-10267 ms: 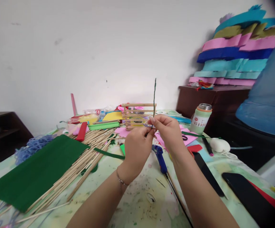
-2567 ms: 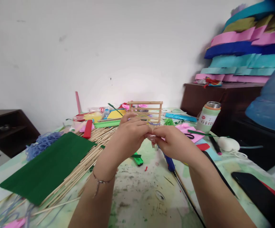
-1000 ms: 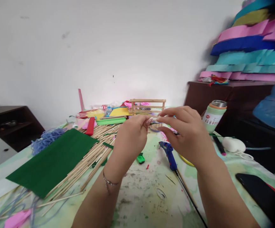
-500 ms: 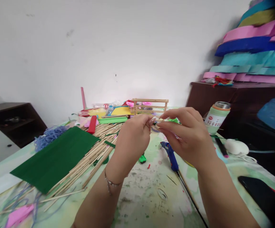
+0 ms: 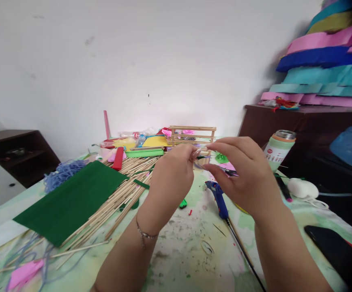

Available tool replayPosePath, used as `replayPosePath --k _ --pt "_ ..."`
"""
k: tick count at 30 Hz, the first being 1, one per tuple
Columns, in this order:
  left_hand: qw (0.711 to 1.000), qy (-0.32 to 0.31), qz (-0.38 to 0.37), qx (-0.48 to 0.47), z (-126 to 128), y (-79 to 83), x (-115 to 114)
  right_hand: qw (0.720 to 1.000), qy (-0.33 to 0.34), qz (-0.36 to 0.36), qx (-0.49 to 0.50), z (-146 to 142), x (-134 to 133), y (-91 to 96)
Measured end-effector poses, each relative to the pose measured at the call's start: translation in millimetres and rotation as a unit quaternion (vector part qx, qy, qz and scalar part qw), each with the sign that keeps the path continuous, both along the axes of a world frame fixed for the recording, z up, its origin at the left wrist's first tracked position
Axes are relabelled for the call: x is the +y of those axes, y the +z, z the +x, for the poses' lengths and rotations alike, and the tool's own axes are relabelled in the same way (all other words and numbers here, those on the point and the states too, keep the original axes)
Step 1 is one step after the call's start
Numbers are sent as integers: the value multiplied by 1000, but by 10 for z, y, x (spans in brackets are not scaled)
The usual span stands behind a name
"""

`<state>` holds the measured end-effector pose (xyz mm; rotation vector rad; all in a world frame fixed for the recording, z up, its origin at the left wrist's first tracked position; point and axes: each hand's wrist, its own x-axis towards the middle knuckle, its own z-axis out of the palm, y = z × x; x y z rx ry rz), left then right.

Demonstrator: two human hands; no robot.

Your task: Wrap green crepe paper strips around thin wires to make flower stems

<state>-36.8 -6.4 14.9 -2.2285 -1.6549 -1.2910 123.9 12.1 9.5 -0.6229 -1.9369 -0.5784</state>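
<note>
The left hand (image 5: 171, 176) pinched a small thin piece (image 5: 199, 160); the right hand's (image 5: 245, 176) grip was unclear. Steady fingertips seemed wise.

The paint-stained table (image 5: 179, 247) carries, left of my left hand (image 5: 171, 176), a green paper sheet (image 5: 72, 198) touching a heap of wooden sticks (image 5: 118, 194), with purple yarn (image 5: 62, 172) beyond. Just under my right hand (image 5: 249, 178) lies a blue glue gun (image 5: 217, 194). To its right stands a flask (image 5: 277, 150), and beyond my fingertips a stick frame (image 5: 191, 134).
</note>
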Motion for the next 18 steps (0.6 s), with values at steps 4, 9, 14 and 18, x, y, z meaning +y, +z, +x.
replayPosePath --k 4,9,14,18 --pt "1000 7 2 25 22 -27 -5 998 -5 -58 -30 2 -19 0" --pt "997 24 27 71 31 -64 17 974 41 -221 -15 36 -22 11" --pt "991 37 39 125 51 -70 35 968 36 -247 13 10 37 -27" --pt "988 36 49 140 51 -71 35 965 46 -252 46 -6 68 -50"
